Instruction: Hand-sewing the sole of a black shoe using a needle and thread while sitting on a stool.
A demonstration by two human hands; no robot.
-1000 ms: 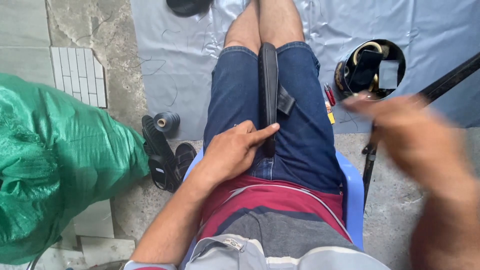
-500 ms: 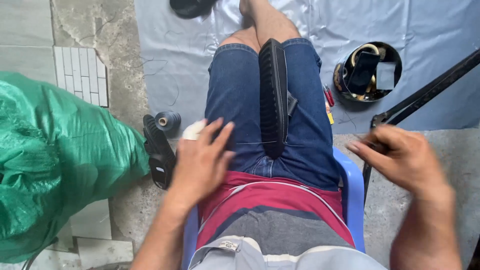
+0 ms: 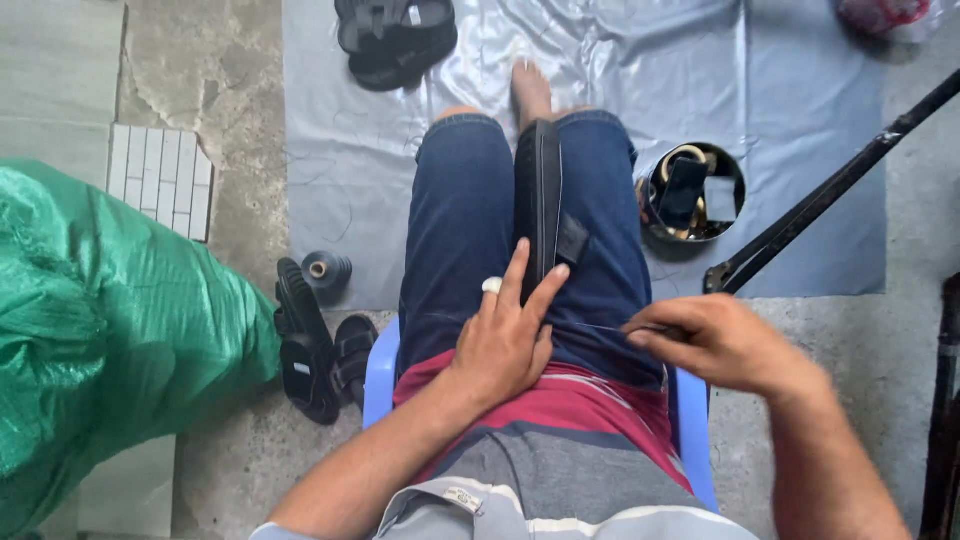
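While the person sits on a blue plastic chair [image 3: 380, 375], a long black sandal sole [image 3: 538, 205] stands clamped between the knees, on edge, its long axis running straight away from the body toward the bare foot [image 3: 531, 90] out on the grey plastic sheet [image 3: 800, 120]. Near end of the sole sits at mid-thigh, far end up by the knees, and a short black strap piece [image 3: 571, 240] juts off its right side.

Left hand [image 3: 505, 335] lies flat on the denim, fingers spread and loose, the longest two reaching up to the near end of the sole and touching it; one fingertip wears a pale wrap. It grips nothing.

Right hand [image 3: 715, 340] is closed tight, thumb and forefinger pinched on a thin thread [image 3: 590, 325] that stretches nearly level, leftward, to the base of the sole. Whether a needle sits in that pinch, too small to tell.

Round about: a round tin [image 3: 692, 195] of odds and ends just right of the knee, a thread spool [image 3: 326, 270] and black sandals [image 3: 315, 345] left of the chair, another pair [image 3: 395, 40] at the top, a big green sack [image 3: 110, 340] on the left.
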